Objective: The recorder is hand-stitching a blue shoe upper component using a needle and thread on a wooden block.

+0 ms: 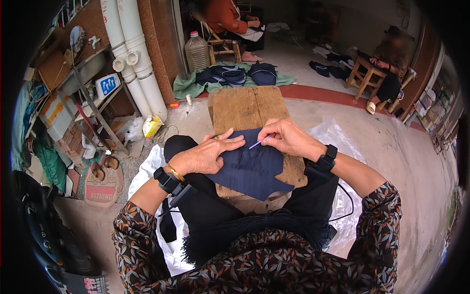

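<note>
At the far left, a pair of brown sandals (pixel 104 167) is placed on an oval mat (pixel 103 190). Further right, a yellow box (pixel 152 126) is set at the foot of two white pipes (pixel 128 54). The left of the two hands (pixel 201 156) is laid palm down near the left edge of the wooden bench (pixel 240 105), with the index finger extended to the right and the thumb spread from it; a dark navy cloth (pixel 254 177) is held down by it. A black device (pixel 169 180) is strapped to the left wrist.

The cloth is spread over the near half of the bench; its near point is projected past the near edge, and its right point is located close to the near right corner. Loose dark threads (pixel 248 159) are gathered on its middle. Beyond the far edge, dark blue cloth items (pixel 230 77) are piled on a green sheet (pixel 185 87).

Over the cloth, a slender purple stick (pixel 255 144) is pinched between thumb and fingertips of the right hand (pixel 288 138), its free end directed left and toward the near edge; tip contact cannot be determined. To the right of the bench, clear plastic sheeting (pixel 338 134) is spread on the ground.
</note>
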The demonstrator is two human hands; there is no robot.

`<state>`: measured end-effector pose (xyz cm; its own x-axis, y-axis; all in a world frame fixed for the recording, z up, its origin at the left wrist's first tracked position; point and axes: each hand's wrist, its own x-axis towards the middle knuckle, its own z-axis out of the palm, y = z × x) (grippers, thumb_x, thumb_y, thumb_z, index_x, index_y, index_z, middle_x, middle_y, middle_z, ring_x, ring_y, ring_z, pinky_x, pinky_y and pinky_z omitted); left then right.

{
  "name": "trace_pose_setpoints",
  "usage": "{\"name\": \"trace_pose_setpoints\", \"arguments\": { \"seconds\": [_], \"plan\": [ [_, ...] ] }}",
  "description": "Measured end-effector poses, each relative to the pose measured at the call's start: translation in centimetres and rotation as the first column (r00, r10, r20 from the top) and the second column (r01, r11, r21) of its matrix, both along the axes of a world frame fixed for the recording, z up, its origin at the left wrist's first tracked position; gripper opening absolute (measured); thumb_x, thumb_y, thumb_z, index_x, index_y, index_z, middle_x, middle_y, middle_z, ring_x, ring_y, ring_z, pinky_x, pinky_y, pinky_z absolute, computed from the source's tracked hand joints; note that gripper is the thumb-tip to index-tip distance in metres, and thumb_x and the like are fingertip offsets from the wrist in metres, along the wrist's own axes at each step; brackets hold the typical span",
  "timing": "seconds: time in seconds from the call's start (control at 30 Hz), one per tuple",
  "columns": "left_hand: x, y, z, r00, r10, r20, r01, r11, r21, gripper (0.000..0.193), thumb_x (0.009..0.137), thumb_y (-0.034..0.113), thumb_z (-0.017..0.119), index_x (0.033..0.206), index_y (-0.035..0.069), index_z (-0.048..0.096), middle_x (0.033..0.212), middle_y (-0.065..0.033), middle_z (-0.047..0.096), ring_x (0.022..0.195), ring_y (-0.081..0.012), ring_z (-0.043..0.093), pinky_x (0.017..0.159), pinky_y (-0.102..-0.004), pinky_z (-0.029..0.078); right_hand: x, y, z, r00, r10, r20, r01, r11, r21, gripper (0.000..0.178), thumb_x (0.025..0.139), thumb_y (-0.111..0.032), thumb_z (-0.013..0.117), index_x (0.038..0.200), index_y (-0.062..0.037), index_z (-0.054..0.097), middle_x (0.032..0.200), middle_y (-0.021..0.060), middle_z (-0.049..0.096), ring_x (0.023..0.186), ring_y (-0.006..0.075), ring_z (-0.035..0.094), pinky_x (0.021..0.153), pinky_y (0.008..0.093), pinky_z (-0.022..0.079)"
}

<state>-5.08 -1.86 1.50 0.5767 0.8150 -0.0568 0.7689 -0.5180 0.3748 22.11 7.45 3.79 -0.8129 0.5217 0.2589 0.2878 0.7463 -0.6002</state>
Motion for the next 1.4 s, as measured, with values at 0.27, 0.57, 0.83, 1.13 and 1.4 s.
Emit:
{"name": "trace_pose_setpoints", "arguments": {
  "seconds": [0.27,0.57,0.83,1.13,1.4],
  "plan": [
    [5.5,-2.5,-3.8,0.938,0.325,0.12,-0.343,0.922,0.181,0.097,0.092,0.063,0.059,0.153,-0.009,0.033,0.165,-0.0271,0.018,0.155,-0.0397,0.011,0.121,-0.0613,0.009,1.9,0.1,0.8,0.993,-0.025,0.118,0.017,0.997,0.069,0.009,0.09,-0.01,0.074,0.097,-0.0033,0.075,0.08,0.0044,0.067,0.073,0.0137,0.061,0.065,0.0302,0.048],
    [3.3,0.4,-1.9,0.999,0.049,-0.008,-0.048,0.995,0.083,0.099,0.083,0.048,0.073,0.16,0.007,0.026,0.17,-0.0122,0.016,0.158,-0.0312,0.007,0.121,-0.064,0.004,4.0,3.0,-0.1,0.972,-0.229,0.056,0.231,0.886,-0.401,0.012,0.1,-0.014,0.066,0.102,-0.0026,0.066,0.08,-0.0019,0.064,0.076,0.0041,0.062,0.063,0.0211,0.053],
    [2.8,2.9,0.4,0.993,-0.02,-0.113,0.028,0.997,0.066,0.085,0.084,0.034,0.069,0.156,0.004,0.036,0.167,-0.0126,0.025,0.157,-0.0315,0.01,0.122,-0.062,0.006,4.1,0.5,0.3,0.998,-0.018,0.068,0.009,0.991,0.132,0.017,0.082,-0.006,0.076,0.098,0.0006,0.075,0.083,0.0146,0.068,0.078,0.0321,0.067,0.07,0.0383,0.053],
    [4.6,0.3,-4.1,0.968,0.246,-0.047,-0.223,0.932,0.285,0.099,0.092,0.067,0.055,0.162,0.007,0.018,0.169,-0.0135,0.014,0.157,-0.0302,0.012,0.121,-0.0626,0.01,2.7,1.7,-1.4,0.989,0.091,0.114,-0.122,0.945,0.303,0.016,0.084,-0.003,0.073,0.099,0.0,0.075,0.092,0.0162,0.066,0.086,0.0348,0.066,0.075,0.0417,0.053],
    [3.8,0.7,-3.4,0.99,0.13,-0.048,-0.115,0.964,0.24,0.103,0.089,0.069,0.059,0.162,0.008,0.018,0.169,-0.0121,0.015,0.157,-0.0294,0.012,0.12,-0.0649,0.007,2.3,2.0,-1.5,0.984,0.109,0.143,-0.15,0.936,0.318,0.012,0.082,-0.001,0.073,0.093,0.0011,0.073,0.088,0.0176,0.062,0.084,0.0365,0.065,0.073,0.0443,0.052]
  ]
}}
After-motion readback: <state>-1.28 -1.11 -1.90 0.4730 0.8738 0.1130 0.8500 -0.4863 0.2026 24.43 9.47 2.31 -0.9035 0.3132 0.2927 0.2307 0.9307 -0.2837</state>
